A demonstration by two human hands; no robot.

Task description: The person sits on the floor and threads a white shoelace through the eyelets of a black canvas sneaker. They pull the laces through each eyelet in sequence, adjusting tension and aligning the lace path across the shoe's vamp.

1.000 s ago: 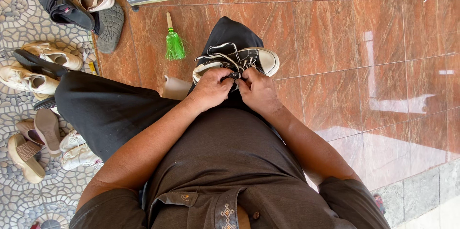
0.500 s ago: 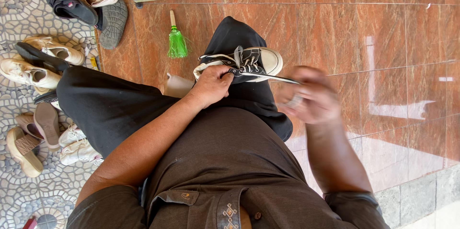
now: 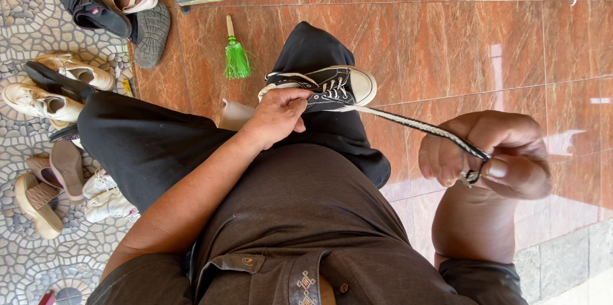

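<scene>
Loose shoes (image 3: 48, 97) lie on the mosaic floor (image 3: 25, 260) at far left, a small green brush (image 3: 235, 56) on the red tiles. My left hand (image 3: 276, 116) clasps the black sneaker (image 3: 325, 84) resting on my lap. My right hand (image 3: 488, 155) pinches its striped lace (image 3: 408, 125), pulled taut.

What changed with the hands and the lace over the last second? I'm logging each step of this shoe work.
The right hand left the black sneaker, where both hands were working a second ago, and pulled the lace out to the person's right; the lace now runs taut from the shoe to its pinching fingers. The left hand stayed on the sneaker, steadying it. The sneaker, green brush and shoes on the mosaic floor did not move.
</scene>
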